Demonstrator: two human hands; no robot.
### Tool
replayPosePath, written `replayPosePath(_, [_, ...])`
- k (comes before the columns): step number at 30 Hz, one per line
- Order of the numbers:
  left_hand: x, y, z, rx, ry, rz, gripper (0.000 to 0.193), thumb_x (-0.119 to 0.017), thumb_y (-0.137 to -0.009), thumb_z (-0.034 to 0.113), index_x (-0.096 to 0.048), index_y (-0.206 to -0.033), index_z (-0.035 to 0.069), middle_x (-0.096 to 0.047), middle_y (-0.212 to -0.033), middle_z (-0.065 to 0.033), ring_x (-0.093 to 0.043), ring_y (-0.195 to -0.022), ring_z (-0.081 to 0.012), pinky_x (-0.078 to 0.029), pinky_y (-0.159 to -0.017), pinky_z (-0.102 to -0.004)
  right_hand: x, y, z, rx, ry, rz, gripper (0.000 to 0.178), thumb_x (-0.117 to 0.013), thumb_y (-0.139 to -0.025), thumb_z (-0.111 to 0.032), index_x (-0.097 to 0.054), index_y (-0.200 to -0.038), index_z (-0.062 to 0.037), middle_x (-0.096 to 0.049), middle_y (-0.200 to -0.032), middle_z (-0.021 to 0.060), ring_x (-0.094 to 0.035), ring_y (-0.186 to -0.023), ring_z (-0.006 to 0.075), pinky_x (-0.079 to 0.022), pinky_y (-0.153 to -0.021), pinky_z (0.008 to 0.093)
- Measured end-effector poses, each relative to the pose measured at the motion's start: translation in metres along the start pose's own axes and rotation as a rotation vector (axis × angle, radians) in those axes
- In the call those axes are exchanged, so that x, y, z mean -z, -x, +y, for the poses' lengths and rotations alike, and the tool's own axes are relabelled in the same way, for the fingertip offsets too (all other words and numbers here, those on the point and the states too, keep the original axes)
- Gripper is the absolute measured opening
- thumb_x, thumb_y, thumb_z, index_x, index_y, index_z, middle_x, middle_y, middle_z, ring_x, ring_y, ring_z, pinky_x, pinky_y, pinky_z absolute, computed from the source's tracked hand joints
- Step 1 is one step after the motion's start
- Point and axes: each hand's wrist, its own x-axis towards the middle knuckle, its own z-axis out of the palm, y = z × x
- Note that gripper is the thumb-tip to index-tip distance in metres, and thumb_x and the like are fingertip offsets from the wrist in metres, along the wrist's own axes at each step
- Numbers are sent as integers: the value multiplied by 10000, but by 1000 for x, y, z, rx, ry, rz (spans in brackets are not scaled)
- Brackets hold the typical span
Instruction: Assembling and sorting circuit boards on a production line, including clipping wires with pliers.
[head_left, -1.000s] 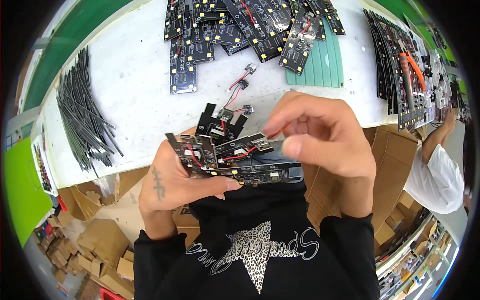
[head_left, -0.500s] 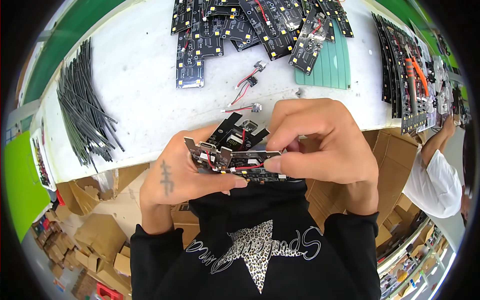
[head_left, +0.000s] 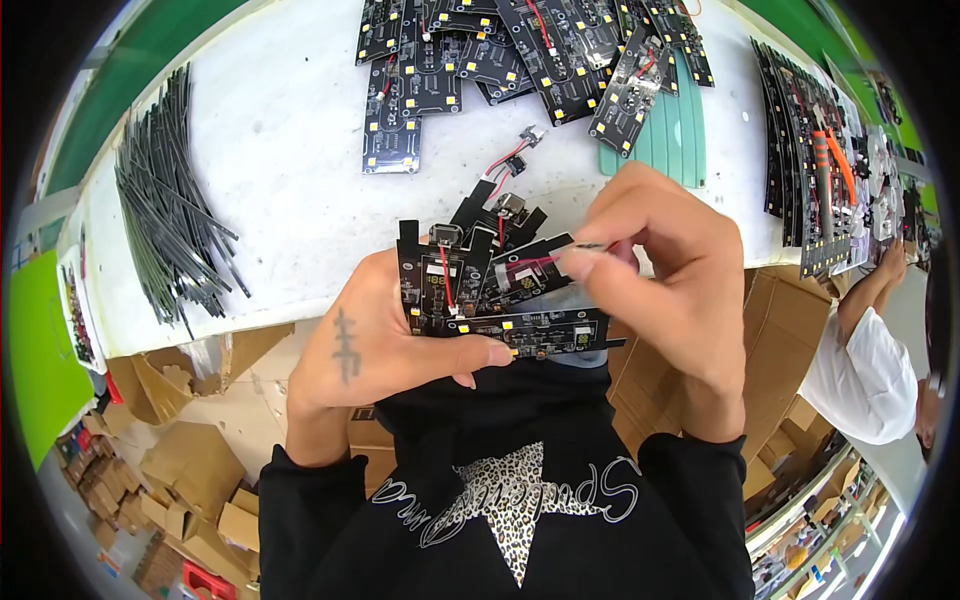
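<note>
Several small black circuit boards (head_left: 470,326) are fanned out in my left hand (head_left: 375,345), which is closed on them with the thumb along the near edge. Some of these boards carry a metal socket (head_left: 445,235) and red wires (head_left: 446,280). My right hand (head_left: 675,275) is closed in a pinch at the right side of the fan. Its thumb and forefinger grip the end of a thin wire lead (head_left: 538,264) that runs across one board. The tip of that lead is mostly hidden by the fingers.
Two loose socket leads (head_left: 515,163) lie on the white table (head_left: 270,130) beyond my hands. Behind them is a heap of LED boards (head_left: 430,85) beside a green mat (head_left: 660,140). Black strips (head_left: 175,200) lie left, pliers (head_left: 830,165) right. Another person's arm (head_left: 880,285) shows far right.
The boards in my left hand have spread apart and tilted to show more of their faces. My right hand has moved up and right, drawing the wire lead with it.
</note>
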Motion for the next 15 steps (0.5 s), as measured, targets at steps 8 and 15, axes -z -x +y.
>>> replayPosePath(8, [5,1,-6,10,-10,-94,366,-755,-714,-35,-576,-1033,-47,-651,-766,-54,-609,-573,-102,-493,-492,-227,24,-20,20,-308,-610,-32,170,-580,-862,-116,-631,-954,17,-624,-808,41,-500,-647,64,-397,-593,195])
replayPosePath(15, [9,-1,1,54,-66,-223,331,-734,-727,-30,-577,-1018,-21,-632,-757,-39,-591,-583,-92,-481,-498,-224,9,-24,4,-262,-348,-356,167,-686,-839,-136,-657,-913,11,-611,-765,-9,-493,-652,17,-380,-541,191])
